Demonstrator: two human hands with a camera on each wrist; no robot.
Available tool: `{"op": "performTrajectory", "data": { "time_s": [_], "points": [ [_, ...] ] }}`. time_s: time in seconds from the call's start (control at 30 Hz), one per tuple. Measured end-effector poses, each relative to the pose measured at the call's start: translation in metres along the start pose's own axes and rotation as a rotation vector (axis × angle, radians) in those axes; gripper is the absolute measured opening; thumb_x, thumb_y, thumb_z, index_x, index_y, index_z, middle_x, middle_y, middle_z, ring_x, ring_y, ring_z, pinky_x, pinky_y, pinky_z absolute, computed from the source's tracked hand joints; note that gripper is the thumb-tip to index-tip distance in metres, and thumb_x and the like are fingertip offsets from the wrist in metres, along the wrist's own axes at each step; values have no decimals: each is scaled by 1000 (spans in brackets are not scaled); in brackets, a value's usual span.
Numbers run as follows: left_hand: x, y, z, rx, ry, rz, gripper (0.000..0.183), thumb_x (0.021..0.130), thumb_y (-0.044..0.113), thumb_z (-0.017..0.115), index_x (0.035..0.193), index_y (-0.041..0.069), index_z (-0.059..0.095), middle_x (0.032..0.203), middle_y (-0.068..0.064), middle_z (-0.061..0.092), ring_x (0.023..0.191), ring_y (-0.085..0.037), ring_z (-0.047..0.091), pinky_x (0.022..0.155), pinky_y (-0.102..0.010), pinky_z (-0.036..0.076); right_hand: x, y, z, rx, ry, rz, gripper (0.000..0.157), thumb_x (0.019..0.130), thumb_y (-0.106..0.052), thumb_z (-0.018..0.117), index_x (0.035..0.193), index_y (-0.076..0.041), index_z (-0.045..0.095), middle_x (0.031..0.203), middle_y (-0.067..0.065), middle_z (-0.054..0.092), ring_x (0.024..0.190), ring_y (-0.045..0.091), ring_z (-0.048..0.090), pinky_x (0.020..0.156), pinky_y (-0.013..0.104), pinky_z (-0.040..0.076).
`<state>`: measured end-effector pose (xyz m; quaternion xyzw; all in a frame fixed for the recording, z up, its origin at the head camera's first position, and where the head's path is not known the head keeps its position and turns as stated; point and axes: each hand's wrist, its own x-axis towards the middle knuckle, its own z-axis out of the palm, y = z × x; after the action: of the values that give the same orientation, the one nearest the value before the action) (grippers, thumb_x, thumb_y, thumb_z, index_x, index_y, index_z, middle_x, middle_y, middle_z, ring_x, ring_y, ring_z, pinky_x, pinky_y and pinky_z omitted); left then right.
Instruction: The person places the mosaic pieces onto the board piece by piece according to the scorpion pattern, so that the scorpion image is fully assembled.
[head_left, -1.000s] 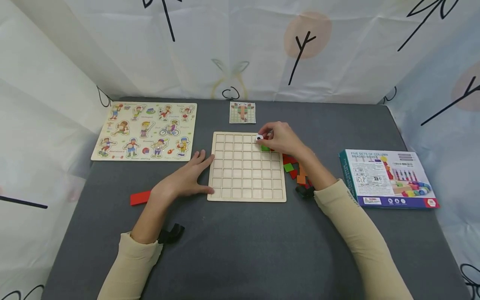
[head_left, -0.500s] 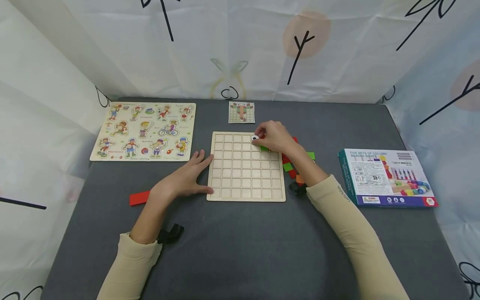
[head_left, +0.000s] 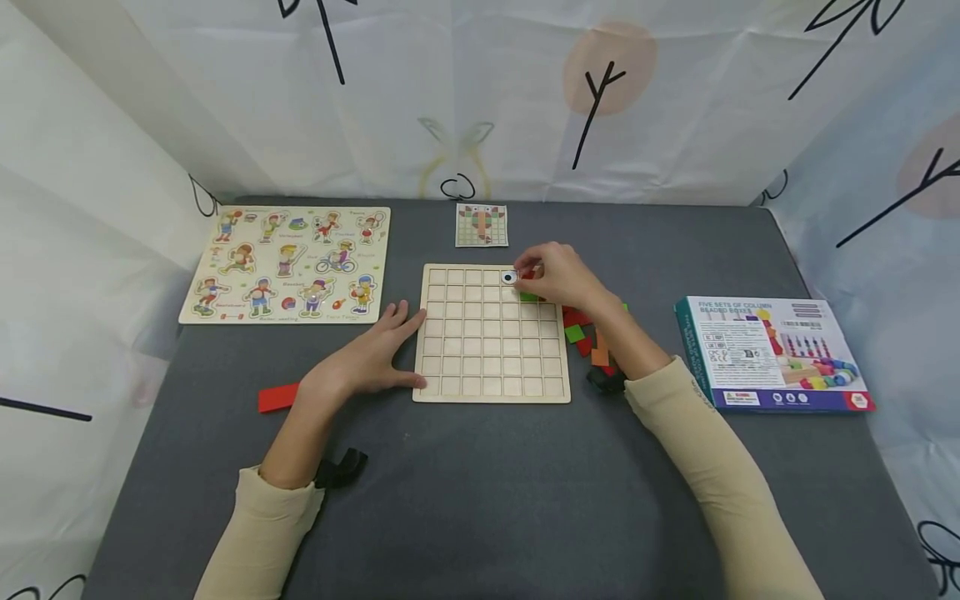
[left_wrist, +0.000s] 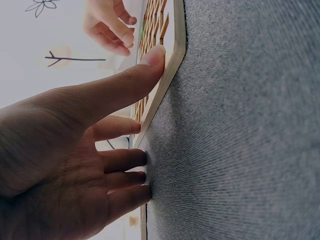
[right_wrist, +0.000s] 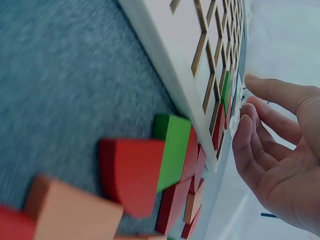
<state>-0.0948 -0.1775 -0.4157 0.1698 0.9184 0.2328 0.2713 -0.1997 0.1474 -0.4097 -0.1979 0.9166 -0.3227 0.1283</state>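
Observation:
A pale wooden grid board (head_left: 491, 342) lies in the middle of the table. My left hand (head_left: 373, 354) rests at its left side, with the thumb on the near corner and the fingers spread along the edge. In the left wrist view, the left thumb (left_wrist: 135, 82) touches the board's rim. A small white tile with a black eye dot (head_left: 508, 277) sits in the top row. Just right of it is my right hand (head_left: 562, 277), thumb and fingers apart and holding nothing. Beneath that hand, green (right_wrist: 226, 90) and red (right_wrist: 218, 127) blocks fill cells at the board's corner.
Loose red, green and orange blocks (head_left: 600, 357) lie right of the board. A red block (head_left: 277, 397) is beside the left forearm. A pattern card (head_left: 482, 226) lies behind the board, a picture puzzle (head_left: 288, 262) at the left and a toy box (head_left: 772, 354) at the right.
The right hand carried the eye tile slightly left into the top row, let go of it and drew back a little to the right. The left hand stayed at the board's edge.

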Motion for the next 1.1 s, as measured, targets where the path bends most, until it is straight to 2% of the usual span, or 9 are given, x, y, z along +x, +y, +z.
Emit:
{"op": "performTrajectory", "data": {
  "time_s": [0.2, 0.37, 0.7, 0.83, 1.1],
  "points": [
    [0, 0, 0, -2, 0, -4, 110, 94, 38, 87, 175, 9, 18, 182, -25, 3, 171, -48, -2, 134, -67, 23, -13, 7, -10, 36, 7, 22, 29, 100, -12, 76, 125, 2, 76, 117, 21, 77, 97, 34, 77, 84, 45, 61],
    [0, 0, 0, -3, 3, -3, 110, 94, 37, 87, 175, 9, 18, 182, -25, 3, 171, -48, -2, 133, -66, 23, -25, 18, -19, 36, 6, 33, 27, 102, -11, 71, 125, 3, 76, 116, 23, 76, 96, 35, 75, 78, 35, 57],
    [1, -1, 1, -3, 3, 3, 110, 94, 37, 87, 175, 8, 18, 182, -26, 3, 171, -48, -2, 134, -66, 23, -47, 41, -28, -10, -44, 43, 24, 98, -9, 79, 118, 4, 77, 105, 21, 78, 89, 27, 72, 75, 26, 54],
    [1, -1, 1, -1, 3, 2, 110, 94, 37, 87, 175, 9, 18, 182, -25, 3, 171, -48, -2, 134, -66, 23, -50, 45, -28, -33, -69, 48, 24, 97, -11, 81, 117, 3, 78, 106, 20, 78, 90, 27, 71, 76, 26, 54],
    [2, -2, 1, 0, 4, 1, 111, 93, 37, 87, 175, 9, 18, 182, -25, 3, 171, -48, -2, 134, -66, 23, -49, 50, -23, -85, -71, 40, 24, 97, -12, 81, 115, 3, 78, 107, 20, 79, 93, 29, 73, 82, 37, 58]
  ]
}}
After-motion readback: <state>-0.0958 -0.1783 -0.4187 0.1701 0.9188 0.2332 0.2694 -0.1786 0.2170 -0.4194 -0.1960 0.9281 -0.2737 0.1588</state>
